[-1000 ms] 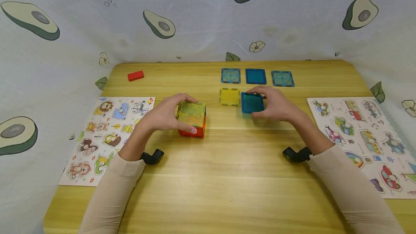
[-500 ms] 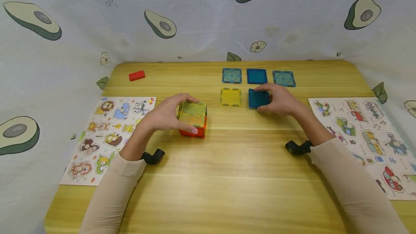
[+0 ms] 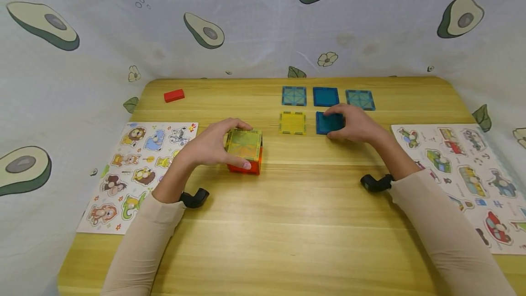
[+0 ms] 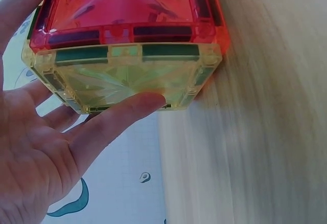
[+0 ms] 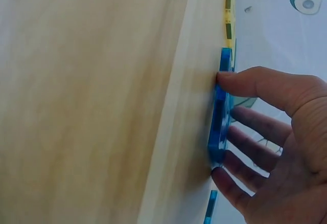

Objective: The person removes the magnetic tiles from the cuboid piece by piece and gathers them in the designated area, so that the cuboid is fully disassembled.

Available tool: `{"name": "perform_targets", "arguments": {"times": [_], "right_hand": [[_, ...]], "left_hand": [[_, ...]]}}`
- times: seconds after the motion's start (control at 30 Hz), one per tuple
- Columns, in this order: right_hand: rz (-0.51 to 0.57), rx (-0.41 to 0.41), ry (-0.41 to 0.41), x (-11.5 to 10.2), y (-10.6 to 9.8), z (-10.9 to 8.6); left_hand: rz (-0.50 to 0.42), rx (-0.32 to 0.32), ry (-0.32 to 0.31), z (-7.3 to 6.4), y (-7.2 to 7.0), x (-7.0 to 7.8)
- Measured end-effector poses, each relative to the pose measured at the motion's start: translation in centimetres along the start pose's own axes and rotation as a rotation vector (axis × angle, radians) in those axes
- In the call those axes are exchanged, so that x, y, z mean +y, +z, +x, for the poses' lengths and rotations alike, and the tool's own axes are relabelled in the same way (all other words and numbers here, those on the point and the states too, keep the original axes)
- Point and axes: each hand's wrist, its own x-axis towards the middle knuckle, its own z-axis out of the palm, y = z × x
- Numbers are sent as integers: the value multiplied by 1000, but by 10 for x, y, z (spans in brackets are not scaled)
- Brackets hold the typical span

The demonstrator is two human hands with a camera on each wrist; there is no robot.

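My left hand (image 3: 207,144) grips a small cube of magnetic tiles (image 3: 244,145), thumb on the near side and fingers on the far side. A yellow see-through tile forms its top; red-orange tiles form the sides, seen closer in the left wrist view with a red wall (image 4: 125,4). My right hand (image 3: 354,124) pinches a dark blue magnetic tile (image 3: 327,124) by opposite edges, just right of a flat yellow tile (image 3: 292,123). In the right wrist view the thumb presses one edge of the blue tile (image 5: 218,116); whether it fully touches the table I cannot tell.
Behind lie a light blue tile (image 3: 294,96), a darker blue tile (image 3: 326,97) and another light blue tile (image 3: 360,99) in a row. A red block (image 3: 174,95) sits back left. Picture puzzle boards flank the wooden table (image 3: 279,241), one with animals (image 3: 144,176), one with vehicles (image 3: 464,163).
My right hand has carried the blue tile slightly back and right, away from touching distance of the yellow tile, and lowered it level. The left hand and cube stay put.
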Motion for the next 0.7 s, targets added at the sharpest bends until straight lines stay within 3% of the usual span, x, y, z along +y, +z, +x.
{"name": "perform_targets", "arguments": {"times": [0.27, 0.5, 0.7], "right_hand": [[56, 73, -23, -11, -1, -11], [175, 145, -110, -39, 13, -22], [257, 128, -199, -65, 31, -24]], "left_hand": [[35, -43, 26, -6, -10, -2], [29, 10, 20, -3, -6, -3], [-23, 22, -1, 1, 0, -4]]}}
